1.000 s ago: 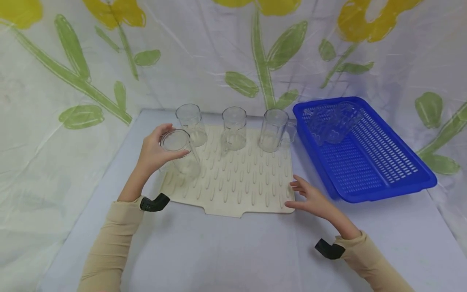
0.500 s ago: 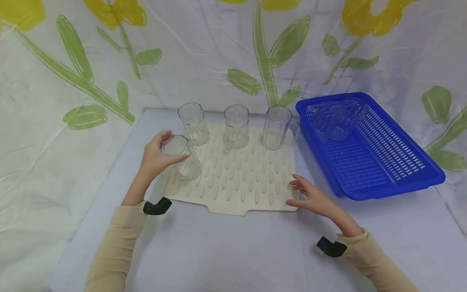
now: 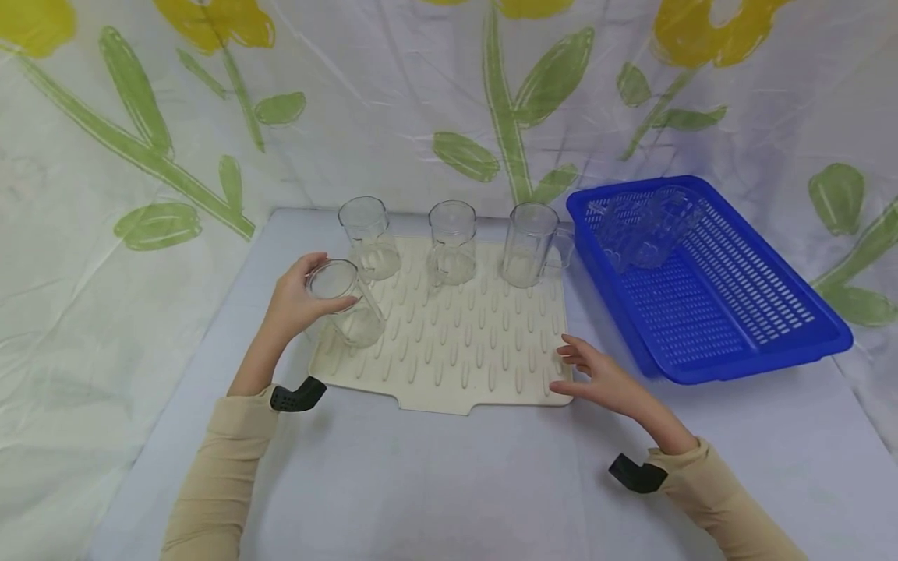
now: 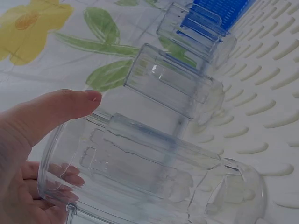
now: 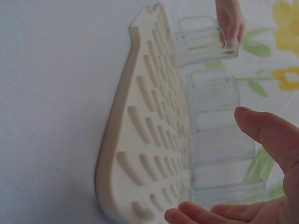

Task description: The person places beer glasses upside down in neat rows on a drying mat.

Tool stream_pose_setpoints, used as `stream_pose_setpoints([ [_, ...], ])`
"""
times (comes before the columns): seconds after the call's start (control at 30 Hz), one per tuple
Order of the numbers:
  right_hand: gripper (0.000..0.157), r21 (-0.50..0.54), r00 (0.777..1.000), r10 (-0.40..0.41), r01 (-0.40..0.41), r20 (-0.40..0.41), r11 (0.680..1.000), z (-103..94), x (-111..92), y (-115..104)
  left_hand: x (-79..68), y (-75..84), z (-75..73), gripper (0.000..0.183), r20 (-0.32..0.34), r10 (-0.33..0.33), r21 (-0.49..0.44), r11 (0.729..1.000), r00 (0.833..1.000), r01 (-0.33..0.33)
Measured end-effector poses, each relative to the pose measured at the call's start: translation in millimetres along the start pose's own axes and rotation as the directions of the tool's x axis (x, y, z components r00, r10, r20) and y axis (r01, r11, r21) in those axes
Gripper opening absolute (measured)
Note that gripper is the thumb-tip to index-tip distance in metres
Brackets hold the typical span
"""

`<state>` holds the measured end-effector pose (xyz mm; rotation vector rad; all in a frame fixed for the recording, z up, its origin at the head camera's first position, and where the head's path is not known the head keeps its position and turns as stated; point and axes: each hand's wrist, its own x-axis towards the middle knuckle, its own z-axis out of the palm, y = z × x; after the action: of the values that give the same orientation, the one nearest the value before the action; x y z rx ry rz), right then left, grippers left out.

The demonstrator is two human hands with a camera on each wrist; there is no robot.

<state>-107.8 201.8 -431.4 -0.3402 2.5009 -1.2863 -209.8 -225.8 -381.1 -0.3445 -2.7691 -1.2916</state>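
Note:
My left hand (image 3: 295, 300) grips a clear glass mug (image 3: 361, 323) near its rim, thumb on one side and fingers on the other. The mug's base is on the left part of a cream ridged drying mat (image 3: 449, 351). Behind it, along the mat's far edge, stand three more glass mugs: a left one (image 3: 379, 245), a middle one (image 3: 452, 245) and a right one (image 3: 526, 249). By the mat's right front corner, my right hand (image 3: 596, 378) holds nothing, its thumb and fingers spread apart.
A blue perforated basket (image 3: 708, 312) sits right of the mat, with clear glassware (image 3: 645, 230) lying at its far end. White cloth covers the table (image 3: 435, 483). A flower-printed sheet (image 3: 393, 117) hangs behind.
The mug in my left hand has come down slightly toward the near side of the mat. My right hand keeps its place, and the view has shifted a little.

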Motion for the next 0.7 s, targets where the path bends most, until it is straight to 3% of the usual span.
stream_pose_setpoints([
  [0.3,0.077,0.01,0.999,-0.025,0.025,0.034,1.0,-5.0,3,-3,1.0,1.8,-3.9,0.082,0.088,-0.061,0.05,0.997,0.994,0.056],
  [0.5,0.07,0.128,0.992,-0.096,0.084,0.088,0.988,-38.7,4,-20,2.6,3.0,-4.0,0.082,0.098,-0.072,0.064,0.996,0.993,0.066],
  [0.7,0.064,0.176,0.988,-0.152,0.149,0.004,0.973,-76.8,3,-39,4.2,1.5,-4.9,0.082,0.099,-0.096,0.068,0.994,0.99,0.09],
])
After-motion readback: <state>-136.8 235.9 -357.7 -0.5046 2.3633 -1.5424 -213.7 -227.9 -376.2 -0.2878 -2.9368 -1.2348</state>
